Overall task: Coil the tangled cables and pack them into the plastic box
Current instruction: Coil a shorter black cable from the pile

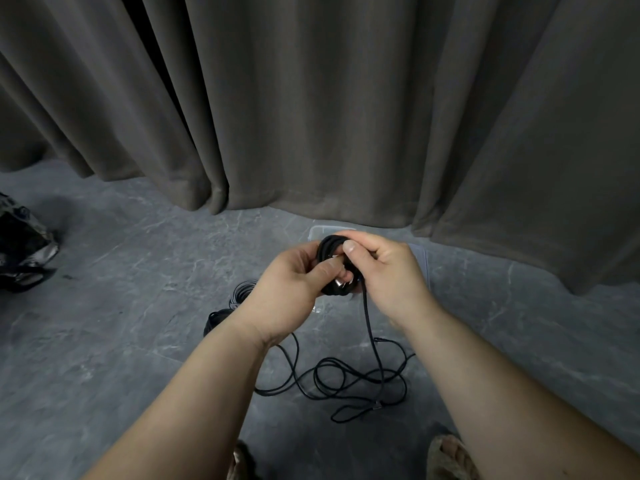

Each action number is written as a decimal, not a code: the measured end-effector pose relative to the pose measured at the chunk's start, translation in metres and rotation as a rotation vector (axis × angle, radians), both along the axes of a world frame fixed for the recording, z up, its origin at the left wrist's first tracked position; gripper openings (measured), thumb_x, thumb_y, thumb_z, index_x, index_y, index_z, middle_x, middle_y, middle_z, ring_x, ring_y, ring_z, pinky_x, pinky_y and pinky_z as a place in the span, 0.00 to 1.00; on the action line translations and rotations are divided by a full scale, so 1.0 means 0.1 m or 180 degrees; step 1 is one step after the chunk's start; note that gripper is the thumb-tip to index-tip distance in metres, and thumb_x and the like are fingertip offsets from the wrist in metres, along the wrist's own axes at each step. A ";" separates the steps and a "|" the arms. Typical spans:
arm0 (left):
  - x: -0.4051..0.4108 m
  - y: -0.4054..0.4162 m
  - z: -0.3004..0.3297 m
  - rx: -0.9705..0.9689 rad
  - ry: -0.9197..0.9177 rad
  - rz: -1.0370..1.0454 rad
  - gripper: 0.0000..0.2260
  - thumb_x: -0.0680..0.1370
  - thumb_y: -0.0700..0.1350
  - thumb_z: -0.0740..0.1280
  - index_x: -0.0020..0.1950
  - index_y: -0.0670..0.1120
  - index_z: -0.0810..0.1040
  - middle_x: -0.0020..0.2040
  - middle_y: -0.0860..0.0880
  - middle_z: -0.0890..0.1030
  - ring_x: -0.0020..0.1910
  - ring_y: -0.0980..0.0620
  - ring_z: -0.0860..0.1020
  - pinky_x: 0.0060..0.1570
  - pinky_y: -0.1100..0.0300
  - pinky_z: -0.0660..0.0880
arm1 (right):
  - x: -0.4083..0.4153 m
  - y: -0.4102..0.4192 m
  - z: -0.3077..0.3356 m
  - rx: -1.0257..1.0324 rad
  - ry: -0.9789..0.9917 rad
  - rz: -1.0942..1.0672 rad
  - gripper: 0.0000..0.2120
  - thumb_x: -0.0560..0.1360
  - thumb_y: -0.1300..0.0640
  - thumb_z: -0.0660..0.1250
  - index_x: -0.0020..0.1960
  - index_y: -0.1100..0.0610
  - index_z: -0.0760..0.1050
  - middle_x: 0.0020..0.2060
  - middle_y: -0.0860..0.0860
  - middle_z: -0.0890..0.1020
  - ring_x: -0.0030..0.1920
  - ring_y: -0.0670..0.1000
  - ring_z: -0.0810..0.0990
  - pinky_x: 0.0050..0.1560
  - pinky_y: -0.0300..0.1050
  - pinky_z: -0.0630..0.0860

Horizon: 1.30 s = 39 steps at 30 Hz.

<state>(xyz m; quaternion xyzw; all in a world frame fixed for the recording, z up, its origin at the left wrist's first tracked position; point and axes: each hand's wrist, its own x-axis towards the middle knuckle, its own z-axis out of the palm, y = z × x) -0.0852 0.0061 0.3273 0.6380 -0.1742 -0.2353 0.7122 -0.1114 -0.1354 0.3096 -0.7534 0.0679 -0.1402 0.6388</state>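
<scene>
Both hands, left (291,289) and right (388,271), grip a black cable coil (330,252) above the clear plastic box (317,233), mostly hiding it. Loose cable (346,375) tangles on the floor (121,341). Two coiled cables (239,292) behind left wrist; curtain (311,98) behind, black bag (20,244) far left.

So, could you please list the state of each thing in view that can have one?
black cable: partly wound into a coil held in the hands, the rest loose and looped on the floor
left hand: grips the coil
right hand: grips the coil
plastic box: on the floor behind the hands, mostly hidden
grey cable: coiled, on the floor
</scene>
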 end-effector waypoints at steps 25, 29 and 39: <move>0.26 0.11 0.04 -0.1435 0.1272 0.1791 0.08 0.81 0.35 0.57 0.44 0.40 0.73 0.34 0.46 0.73 0.37 0.51 0.75 0.43 0.62 0.80 | 0.01 -0.14 -0.14 -0.0936 0.0556 -0.0319 0.06 0.75 0.61 0.67 0.42 0.52 0.75 0.32 0.48 0.79 0.31 0.49 0.76 0.36 0.44 0.73; 0.27 0.08 0.02 -0.1297 0.1306 0.2010 0.07 0.81 0.36 0.59 0.45 0.41 0.75 0.35 0.47 0.76 0.38 0.52 0.76 0.44 0.62 0.80 | -0.06 -0.02 -0.09 -0.2579 0.0422 -0.0076 0.04 0.77 0.55 0.65 0.43 0.51 0.76 0.30 0.45 0.77 0.33 0.51 0.75 0.35 0.43 0.70; 0.13 0.03 -0.04 0.0186 0.0285 0.1640 0.10 0.80 0.38 0.64 0.40 0.43 0.81 0.35 0.50 0.83 0.39 0.51 0.80 0.47 0.57 0.77 | -0.10 0.18 0.24 -0.1666 0.0257 0.1032 0.15 0.77 0.65 0.63 0.52 0.50 0.83 0.45 0.42 0.80 0.43 0.41 0.79 0.46 0.33 0.73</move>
